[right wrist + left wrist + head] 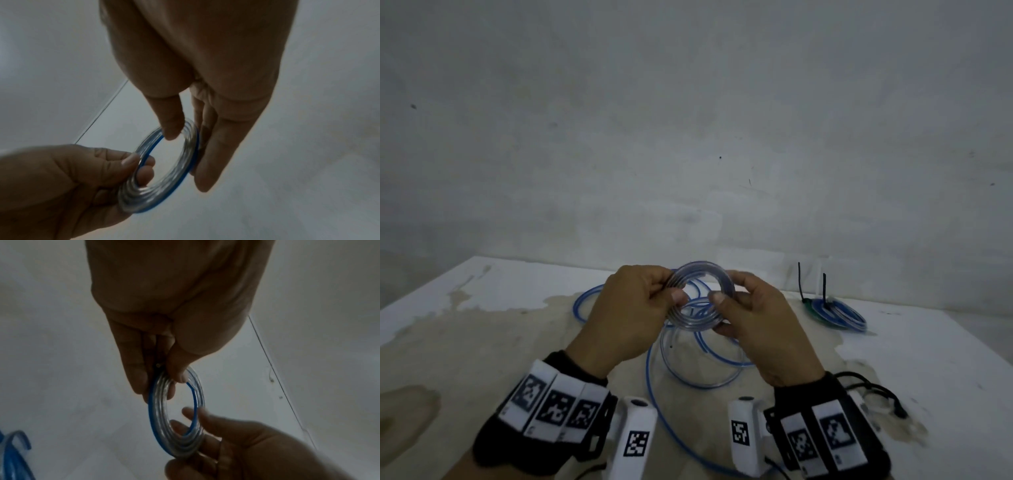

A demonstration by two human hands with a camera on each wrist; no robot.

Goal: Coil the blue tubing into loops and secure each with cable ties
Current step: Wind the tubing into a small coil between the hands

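Observation:
Above the table I hold a small flat coil of clear, blue-edged tubing (700, 297) upright between both hands. My left hand (672, 287) pinches its left rim with thumb in front and fingers behind, seen close in the left wrist view (162, 381) on the coil (156, 418). My right hand (722, 303) pinches the right rim; the right wrist view shows its thumb (170, 128) on the coil's (164, 194) face and fingers behind. More loose tubing (688, 363) trails from the coil onto the table in wide curves.
A finished blue coil (839, 315) lies at the right rear of the stained white table (928, 359), with black cable tie tails (799, 281) sticking up from it. A black cord (883, 394) lies by my right wrist. A grey wall stands just behind the table.

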